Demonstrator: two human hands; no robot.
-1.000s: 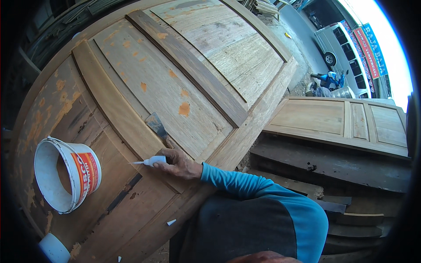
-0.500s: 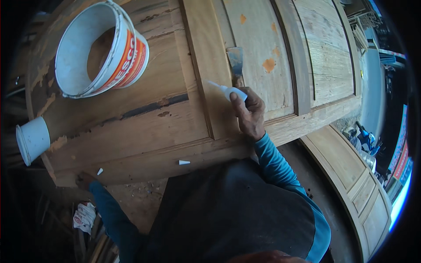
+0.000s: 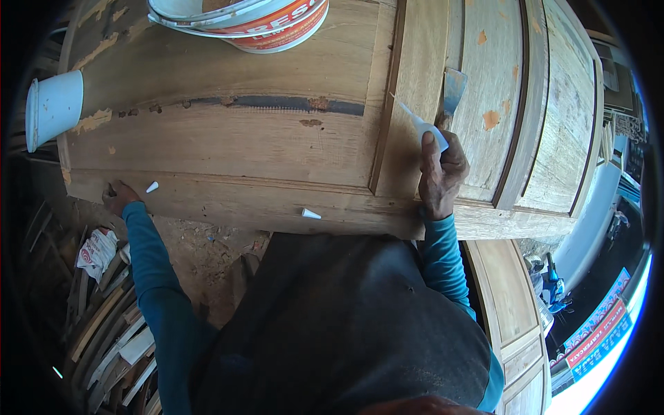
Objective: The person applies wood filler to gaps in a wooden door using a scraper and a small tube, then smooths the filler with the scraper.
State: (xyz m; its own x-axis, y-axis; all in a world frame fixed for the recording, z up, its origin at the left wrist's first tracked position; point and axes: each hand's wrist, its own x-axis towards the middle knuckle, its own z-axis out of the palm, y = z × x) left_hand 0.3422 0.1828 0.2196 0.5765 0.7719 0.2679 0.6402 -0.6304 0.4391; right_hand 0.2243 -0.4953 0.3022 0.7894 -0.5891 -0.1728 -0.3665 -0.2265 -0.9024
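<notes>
A panelled door (image 3: 256, 149) lay under both hands, which were well apart. The right hand (image 3: 444, 176) was clamped round a small white bottle (image 3: 434, 136) above the door, toward its right side; the bare nozzle (image 3: 407, 109) pointed left and toward the far edge, over a stile (image 3: 415, 76). The left hand (image 3: 123, 196) rested at the near left corner; from where I stood I could not tell whether it gripped the edge. A scraper (image 3: 454, 90) showed beside the stile, its lower end reaching the right hand; whether that hand also held it was unclear. The step in hand appeared to be holding the bottle ready; using it would have called for a steady grip and a lowered nozzle. Two white cones (image 3: 311, 214) lay along the near edge. The bucket (image 3: 249, 29) bore a red-orange label (image 3: 294, 24) with pale lettering; red and blue signboards (image 3: 602, 339) beyond the door also carried writing.
</notes>
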